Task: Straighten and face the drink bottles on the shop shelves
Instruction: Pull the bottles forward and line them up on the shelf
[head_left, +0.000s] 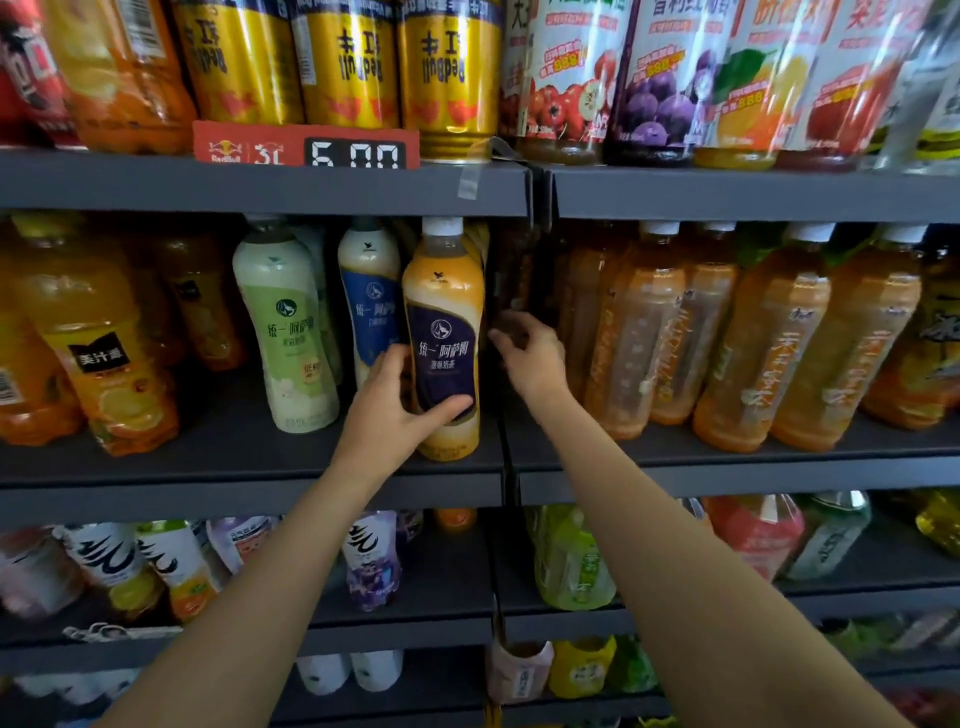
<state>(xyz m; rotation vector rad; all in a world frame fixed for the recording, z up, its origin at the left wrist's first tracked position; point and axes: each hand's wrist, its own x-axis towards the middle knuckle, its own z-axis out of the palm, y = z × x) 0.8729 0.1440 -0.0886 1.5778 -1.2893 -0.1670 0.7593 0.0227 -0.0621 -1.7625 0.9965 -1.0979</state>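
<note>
Head view, middle shelf (249, 457). Your left hand (395, 410) grips the low waist of the yellow-and-navy milk tea bottle (444, 338), thumb across the label, likely to turn it label-forward at the shelf's front edge. It stands upright, just right of the blue-label milk tea bottle (370, 306). Your right hand (535, 353) reaches into the dark gap beside it, fingers curled; what they hold, if anything, you cannot tell. Orange tea bottles (634, 338) crowd just beyond.
</note>
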